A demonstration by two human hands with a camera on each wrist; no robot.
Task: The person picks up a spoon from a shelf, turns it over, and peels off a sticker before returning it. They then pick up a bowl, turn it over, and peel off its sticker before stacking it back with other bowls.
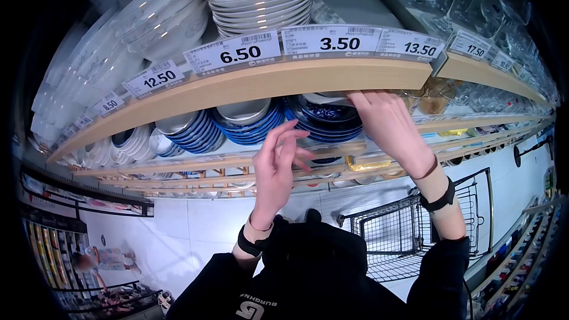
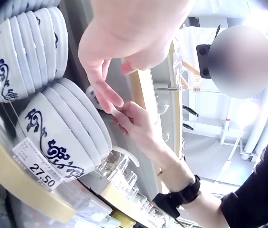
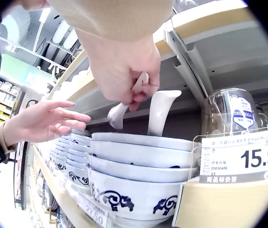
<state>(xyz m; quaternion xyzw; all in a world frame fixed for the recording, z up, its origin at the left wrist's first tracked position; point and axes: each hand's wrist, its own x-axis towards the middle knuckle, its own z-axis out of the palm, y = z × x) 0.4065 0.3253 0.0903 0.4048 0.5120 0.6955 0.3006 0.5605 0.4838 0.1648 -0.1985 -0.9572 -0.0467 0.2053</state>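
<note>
My right hand pinches a white ceramic soup spoon by its handle, the scoop end pointing down. It hovers over a stack of white bowls with blue scroll patterns, under the upper shelf board. A second white soup spoon leans up out of the top bowl. In the head view the held spoon is mostly hidden by the hand and shelf edge. My left hand is in front of the bowls with loose, spread fingers and holds nothing. In the left wrist view its fingertips overlap the right hand.
A wooden shelf edge with price labels runs above the bowls, carrying a stack of white plates. Glass mugs stand right of the bowls. Behind the label strip are more bowl stacks. A shopping cart stands on the floor.
</note>
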